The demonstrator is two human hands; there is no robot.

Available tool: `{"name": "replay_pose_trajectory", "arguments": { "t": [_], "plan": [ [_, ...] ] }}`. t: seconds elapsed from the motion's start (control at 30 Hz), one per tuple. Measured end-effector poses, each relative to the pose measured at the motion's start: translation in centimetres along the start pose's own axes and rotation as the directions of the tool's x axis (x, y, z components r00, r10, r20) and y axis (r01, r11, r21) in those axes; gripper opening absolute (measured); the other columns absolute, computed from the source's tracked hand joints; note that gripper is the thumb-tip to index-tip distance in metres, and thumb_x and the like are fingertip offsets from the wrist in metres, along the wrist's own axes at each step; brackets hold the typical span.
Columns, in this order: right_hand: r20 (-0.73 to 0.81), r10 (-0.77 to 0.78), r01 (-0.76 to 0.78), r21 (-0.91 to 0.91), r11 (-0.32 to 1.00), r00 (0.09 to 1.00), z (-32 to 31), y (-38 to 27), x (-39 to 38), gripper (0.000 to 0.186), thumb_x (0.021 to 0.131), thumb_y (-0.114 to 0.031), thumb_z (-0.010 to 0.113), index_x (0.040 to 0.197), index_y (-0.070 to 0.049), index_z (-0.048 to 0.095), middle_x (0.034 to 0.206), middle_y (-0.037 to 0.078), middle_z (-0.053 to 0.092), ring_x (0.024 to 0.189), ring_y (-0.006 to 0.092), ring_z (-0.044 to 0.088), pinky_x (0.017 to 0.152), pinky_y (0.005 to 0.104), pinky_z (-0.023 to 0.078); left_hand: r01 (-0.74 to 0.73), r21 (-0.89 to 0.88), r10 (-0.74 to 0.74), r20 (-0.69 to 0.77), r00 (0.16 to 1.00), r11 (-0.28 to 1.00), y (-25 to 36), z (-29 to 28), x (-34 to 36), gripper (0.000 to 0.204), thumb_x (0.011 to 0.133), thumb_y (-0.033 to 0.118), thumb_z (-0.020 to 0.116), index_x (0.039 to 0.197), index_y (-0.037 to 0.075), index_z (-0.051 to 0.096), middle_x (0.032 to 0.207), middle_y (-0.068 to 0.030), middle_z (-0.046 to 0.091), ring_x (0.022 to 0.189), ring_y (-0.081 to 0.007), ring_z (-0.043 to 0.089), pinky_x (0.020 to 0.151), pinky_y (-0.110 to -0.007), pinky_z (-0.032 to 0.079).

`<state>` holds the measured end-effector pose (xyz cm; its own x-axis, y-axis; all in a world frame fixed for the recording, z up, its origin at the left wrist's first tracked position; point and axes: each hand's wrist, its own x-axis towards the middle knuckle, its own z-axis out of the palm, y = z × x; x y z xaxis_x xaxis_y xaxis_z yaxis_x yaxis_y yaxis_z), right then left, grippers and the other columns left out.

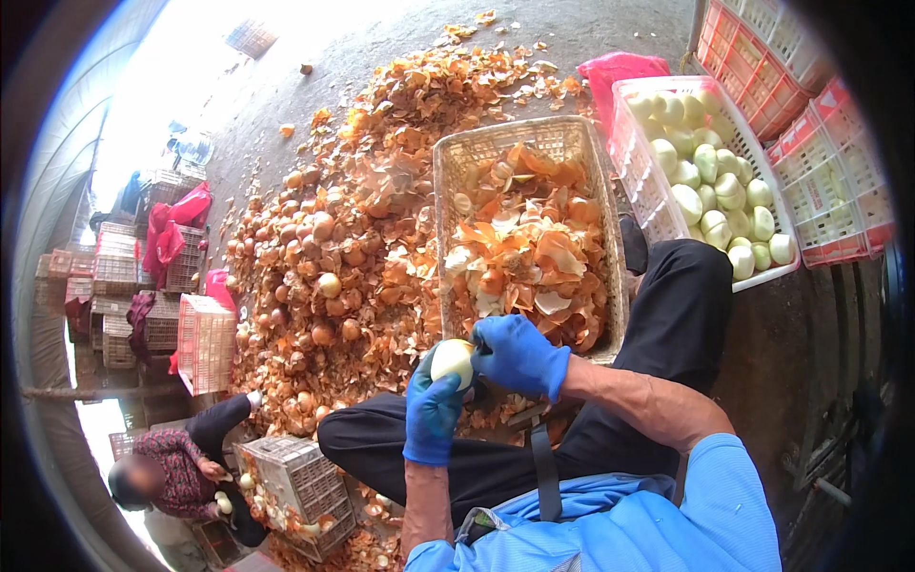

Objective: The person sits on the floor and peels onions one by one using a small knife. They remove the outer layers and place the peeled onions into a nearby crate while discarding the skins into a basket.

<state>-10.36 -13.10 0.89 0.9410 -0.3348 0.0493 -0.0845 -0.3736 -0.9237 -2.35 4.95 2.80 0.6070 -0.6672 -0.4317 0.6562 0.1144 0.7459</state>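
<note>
To peel this cleanly, it would help to keep the onion point(452, 363) seated deep in the left palm and turn it a little at a time, so that each strip of skin comes away from the top down without gouging the flesh. The left hand point(431, 408), in a blue glove, grips the onion from below and from its left side; the right hand point(520, 355), gloved too, is curled closed against the upper right of it. Whether those fingers pinch a flap of skin or a small blade is hidden from this angle, so I cannot tell. Working just in front of the near end of the basket point(442, 238) seems sensible, since loose skins point(548, 253) fill it and more scraps could drop straight in. The onion sits between the two hands, above the person's lap. It looks round, smooth and creamy white, with a bright shine on the side facing up and a trace of orange along its edge beside the right hand. Its colour comes close to that of the peeled onions point(729, 191) in the crate point(640, 167) to the right.
</note>
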Motion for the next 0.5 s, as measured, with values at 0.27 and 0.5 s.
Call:
{"name": "replay_pose_trajectory", "arguments": {
  "t": [0.27, 0.5],
  "plan": [
    [0.328, 0.244, -0.375, 0.434, 0.819, 0.913, -2.5, -0.6, 1.0, 0.029, 0.081, -0.024, 0.073, 0.083, 0.006, 0.07, 0.069, 0.013, 0.069, 0.064, 0.015, 0.062, 0.061, 0.035, 0.05, 0.04, -0.027, -0.037, 0.101, 0.994, 0.999, 1.5, -1.3, -0.2, 0.076, 0.072, 0.013, 0.074, 0.14, -0.004, 0.045, 0.127, -0.0213, 0.062, 0.109, -0.0334, 0.068, 0.09, -0.045, 0.061],
    [0.312, 0.129, -0.224, 0.292, 0.93, 0.941, -2.5, -0.1, 1.0, 0.028, 0.077, -0.023, 0.07, 0.082, 0.005, 0.07, 0.069, 0.021, 0.067, 0.064, 0.026, 0.067, 0.064, 0.039, 0.052, 0.037, -0.058, -0.025, 0.199, 0.98, 0.998, 1.0, -1.9, 0.0, 0.057, 0.087, 0.007, 0.068, 0.138, -0.006, 0.047, 0.125, -0.021, 0.064, 0.109, -0.0301, 0.069, 0.097, -0.041, 0.059]
  ]
}}
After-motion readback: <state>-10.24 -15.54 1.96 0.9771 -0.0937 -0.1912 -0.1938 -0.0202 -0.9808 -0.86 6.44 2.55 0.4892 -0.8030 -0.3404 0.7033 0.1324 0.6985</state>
